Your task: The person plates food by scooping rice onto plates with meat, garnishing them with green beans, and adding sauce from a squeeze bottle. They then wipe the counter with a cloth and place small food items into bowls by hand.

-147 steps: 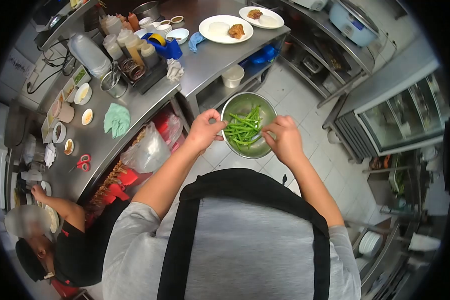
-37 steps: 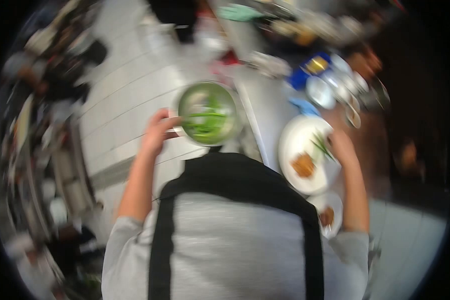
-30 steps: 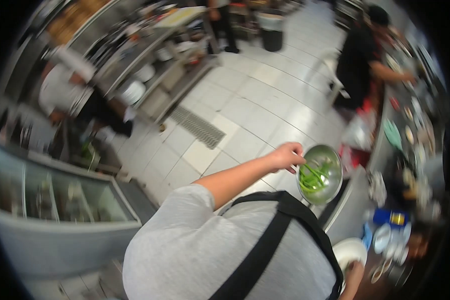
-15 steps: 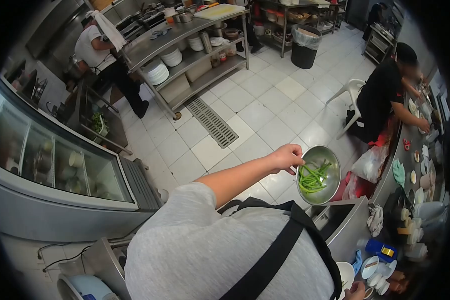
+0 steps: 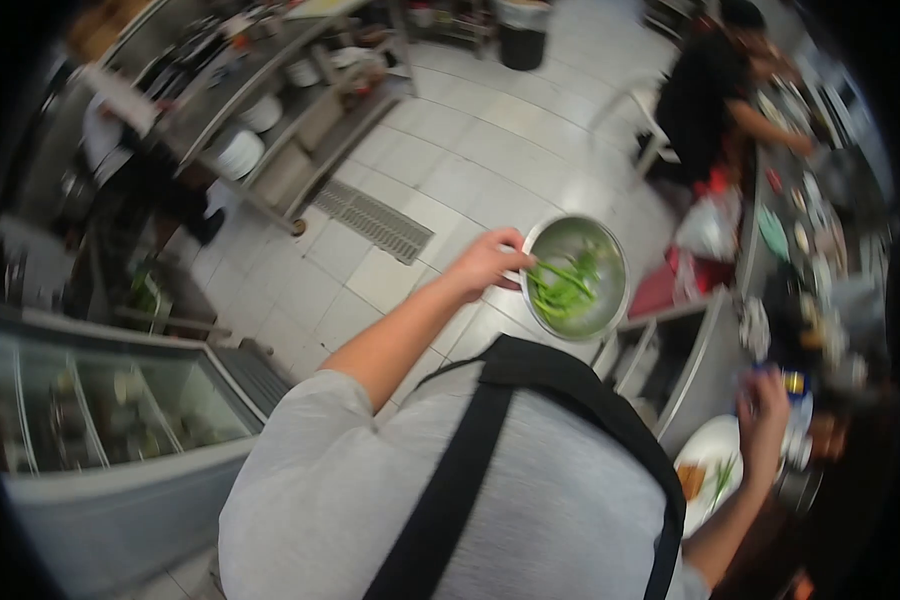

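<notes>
A round steel bowl (image 5: 610,245) hangs in front of me, tilted, with my left hand (image 5: 495,262) shut on its left rim. Long green beans (image 5: 562,290) lie bunched on the lower left inside of the bowl. My right hand (image 5: 763,402) is raised over the steel counter at the right, its fingers bent and smeared by motion, so I cannot tell whether it holds anything. Just below and left of that hand sits a white plate (image 5: 708,442) with a browned piece of food (image 5: 690,481) and a few green beans (image 5: 723,478).
Bottles and dishes crowd the counter (image 5: 692,375) on the right. Further along, a person in black (image 5: 705,95) sits at it beside plastic bags (image 5: 710,225). A glass-front fridge (image 5: 120,400) stands at left, and another person (image 5: 120,160) works near a steel shelf table (image 5: 300,120).
My view has swung to the right. My right hand has risen from the lower edge beside the plate, and more of the plate shows. My left hand still grips the bowl.
</notes>
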A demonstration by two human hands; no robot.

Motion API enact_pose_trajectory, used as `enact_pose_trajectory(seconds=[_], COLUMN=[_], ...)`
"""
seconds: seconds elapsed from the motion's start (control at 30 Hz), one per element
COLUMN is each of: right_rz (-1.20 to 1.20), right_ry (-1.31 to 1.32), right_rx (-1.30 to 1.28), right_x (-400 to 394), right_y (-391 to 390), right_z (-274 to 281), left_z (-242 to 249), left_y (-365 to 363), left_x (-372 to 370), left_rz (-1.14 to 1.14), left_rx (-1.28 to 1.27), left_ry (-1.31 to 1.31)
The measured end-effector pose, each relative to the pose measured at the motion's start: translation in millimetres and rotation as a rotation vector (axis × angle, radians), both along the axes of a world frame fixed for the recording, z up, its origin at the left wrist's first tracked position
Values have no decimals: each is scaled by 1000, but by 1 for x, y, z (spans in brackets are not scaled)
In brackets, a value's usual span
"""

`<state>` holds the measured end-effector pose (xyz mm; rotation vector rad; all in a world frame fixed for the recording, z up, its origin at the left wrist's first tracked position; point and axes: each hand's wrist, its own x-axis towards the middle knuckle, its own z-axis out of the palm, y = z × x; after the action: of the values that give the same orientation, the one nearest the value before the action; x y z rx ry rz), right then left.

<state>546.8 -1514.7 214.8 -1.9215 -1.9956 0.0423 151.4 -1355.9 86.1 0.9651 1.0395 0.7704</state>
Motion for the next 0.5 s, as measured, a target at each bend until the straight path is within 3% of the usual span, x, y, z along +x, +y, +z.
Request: enact_pose_trajectory(seconds=[0.13, 0.27, 0.5], right_rz=[157, 296, 166], right_ry=[284, 343, 42], right_rx=[68, -7, -69], right_x=[-101, -181, -241], right_y=[24, 33, 9], right_z=[1, -37, -123], left_z=[10, 14, 16], left_y=[-17, -42, -87], left_x=[-21, -40, -54], left_rz=[-49, -93, -301], left_rx=[19, 26, 31], left_ry=[-15, 0, 33])
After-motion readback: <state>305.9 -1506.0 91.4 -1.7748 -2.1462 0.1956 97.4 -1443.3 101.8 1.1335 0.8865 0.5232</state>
